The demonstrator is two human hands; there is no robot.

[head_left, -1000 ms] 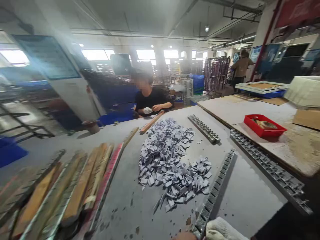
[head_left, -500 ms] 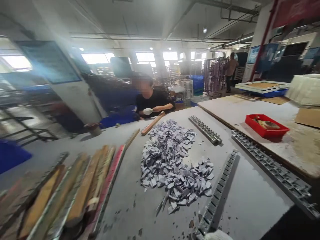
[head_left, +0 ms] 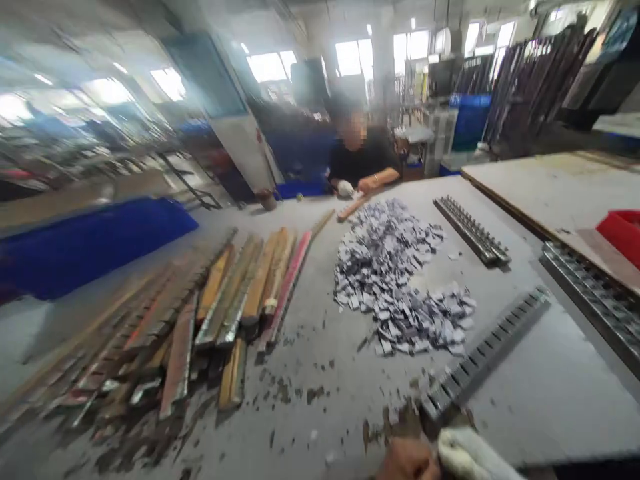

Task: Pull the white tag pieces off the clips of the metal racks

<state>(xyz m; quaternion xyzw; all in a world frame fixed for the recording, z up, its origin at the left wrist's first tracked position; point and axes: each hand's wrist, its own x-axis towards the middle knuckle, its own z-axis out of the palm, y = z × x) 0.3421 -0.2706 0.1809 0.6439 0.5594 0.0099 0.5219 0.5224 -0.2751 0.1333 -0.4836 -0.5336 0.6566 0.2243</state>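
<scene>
On the grey table, a stack of long wooden and metal strips lay at the left, with dark flakes scattered around its near end. A heap of small pale tags sat at the centre of the table. A slotted metal rail ran diagonally from just right of the heap toward the bottom edge of the view. A second slotted rail lay farther back, well apart from the first. A red tray stood at the right edge. At the far end of the table a seated person worked with both hands. The right hand, in a white glove, gripped the near end of the diagonal rail. The left hand, bare, showed just beside it; whether its fingers were open or closed could not be determined.
</scene>
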